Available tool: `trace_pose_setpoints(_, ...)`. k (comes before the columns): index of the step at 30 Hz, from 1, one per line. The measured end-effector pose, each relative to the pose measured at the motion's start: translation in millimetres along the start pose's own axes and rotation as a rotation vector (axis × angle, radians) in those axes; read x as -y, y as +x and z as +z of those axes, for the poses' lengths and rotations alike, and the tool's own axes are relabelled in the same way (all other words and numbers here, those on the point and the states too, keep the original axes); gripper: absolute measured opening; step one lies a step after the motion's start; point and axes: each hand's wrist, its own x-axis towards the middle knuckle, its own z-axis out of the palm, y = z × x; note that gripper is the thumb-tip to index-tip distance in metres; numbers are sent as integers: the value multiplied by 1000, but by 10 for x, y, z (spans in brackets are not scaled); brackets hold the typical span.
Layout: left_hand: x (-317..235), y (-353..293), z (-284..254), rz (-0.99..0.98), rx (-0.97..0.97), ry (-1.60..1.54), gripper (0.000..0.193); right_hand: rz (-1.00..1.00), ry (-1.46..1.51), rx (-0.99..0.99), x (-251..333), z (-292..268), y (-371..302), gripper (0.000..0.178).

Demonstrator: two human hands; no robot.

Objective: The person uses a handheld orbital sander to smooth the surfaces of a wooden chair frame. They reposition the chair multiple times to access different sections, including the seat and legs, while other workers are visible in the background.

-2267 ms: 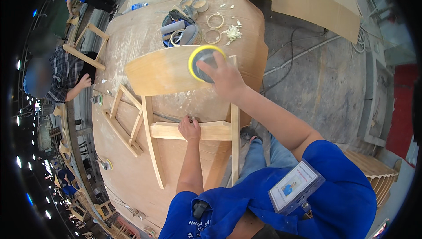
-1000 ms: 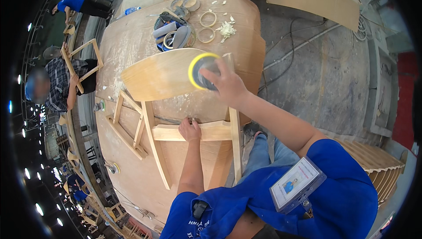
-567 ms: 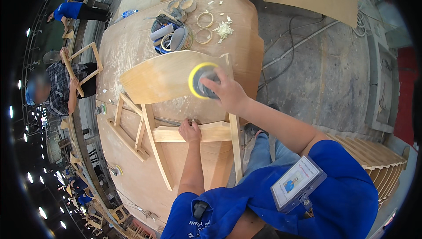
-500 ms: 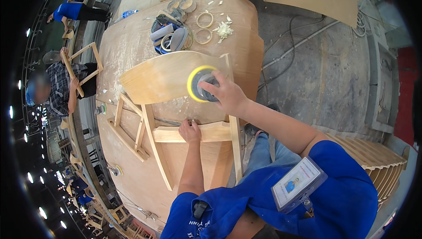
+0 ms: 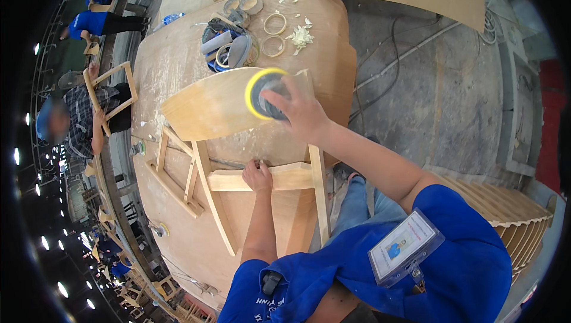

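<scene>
A pale wooden chair frame lies on the cardboard-covered table, with a wide curved backrest panel (image 5: 205, 104) at its far end and a narrower rail (image 5: 291, 176) nearer me. My right hand (image 5: 306, 112) is wrapped round a disc sander (image 5: 263, 96) with a yellow-rimmed pad. The sander is over the right part of the panel, near its far edge; whether the pad touches the wood is hard to tell. On the rail rests my left hand (image 5: 257, 176), its fingers bent over the far edge and their tips hidden.
Another wooden frame (image 5: 172, 186) lies to the left. Beyond the panel stand a container of sanding discs and tape (image 5: 229, 46), loose tape rings (image 5: 275, 24) and pale shavings (image 5: 301, 37). Across the left edge a co-worker (image 5: 83, 115) holds a wooden frame. Hoses (image 5: 395, 55) run over the floor.
My right hand has carried the sander a little away from me and slightly left across the panel. My left hand stays on the rail.
</scene>
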Motion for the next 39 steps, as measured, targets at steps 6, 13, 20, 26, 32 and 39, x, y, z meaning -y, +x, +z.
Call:
trace_pose_setpoints(6,-1,8,-3,-16,15,1,29,-48,38,-20,-69,-11,-155,75)
trace_pose_setpoints(13,15,6,8,18,-13,-12,28,-24,48,-97,-128,62,-79,75)
trace_pose_setpoints(20,18,14,19,21,-14,-3,26,-86,128,-53,-125,37,-365,74)
trace_pose_setpoints(26,32,2,13,15,-1,-18,27,36,142,-106,-278,79,-153,73)
trace_pose_setpoints(32,14,10,16,7,0,12,29,-1,166,-126,-302,103,-440,74)
trace_pose_setpoints(39,43,-3,43,66,-80,24,29,39,145,-170,-328,25,-140,76)
